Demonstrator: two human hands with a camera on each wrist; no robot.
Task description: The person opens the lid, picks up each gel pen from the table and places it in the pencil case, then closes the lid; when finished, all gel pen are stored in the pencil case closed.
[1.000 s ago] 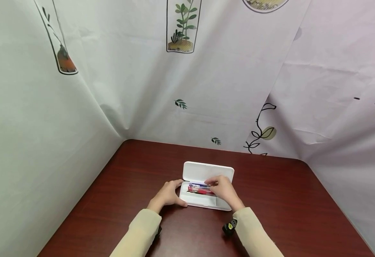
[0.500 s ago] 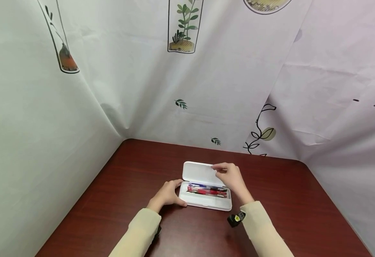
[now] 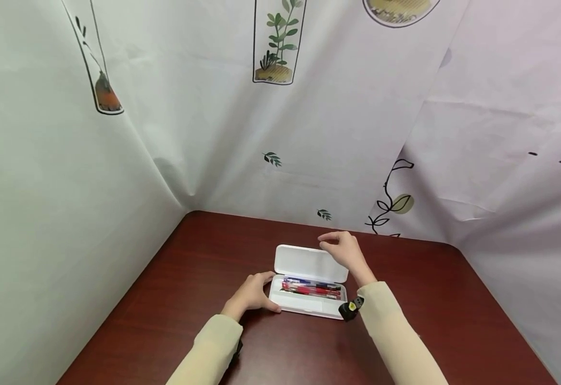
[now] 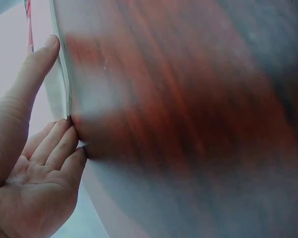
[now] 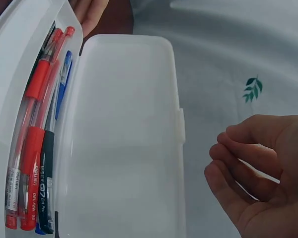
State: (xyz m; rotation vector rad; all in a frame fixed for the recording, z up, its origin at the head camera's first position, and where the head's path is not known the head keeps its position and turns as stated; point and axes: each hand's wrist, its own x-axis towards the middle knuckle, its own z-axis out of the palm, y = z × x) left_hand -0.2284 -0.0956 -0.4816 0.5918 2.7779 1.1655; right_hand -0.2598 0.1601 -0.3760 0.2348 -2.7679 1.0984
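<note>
A white pencil case point(image 3: 294, 306) lies unfolded on the table, its lid point(image 3: 302, 262) tilted back at the far side. Inside it several pens point(image 3: 311, 289) lie lengthwise, red, blue and dark ones. My left hand point(image 3: 250, 293) holds the case's left end, thumb on the near edge and fingers at the far corner. My right hand point(image 3: 347, 251) hovers by the lid's upper right edge with nothing in its bent fingers. In the right wrist view that hand point(image 5: 268, 168) is apart from the lid, and a red gel pen point(image 5: 32, 173) shows clearly.
The case stands on a dark red wooden table point(image 3: 213, 251). White cloth walls point(image 3: 338, 133) with plant prints enclose its back and sides. A black wrist device point(image 3: 351, 309) sits under the right sleeve.
My right hand has moved up from over the pens to the lid's upper edge, uncovering the pens' right ends. The left hand has kept its place on the case.
</note>
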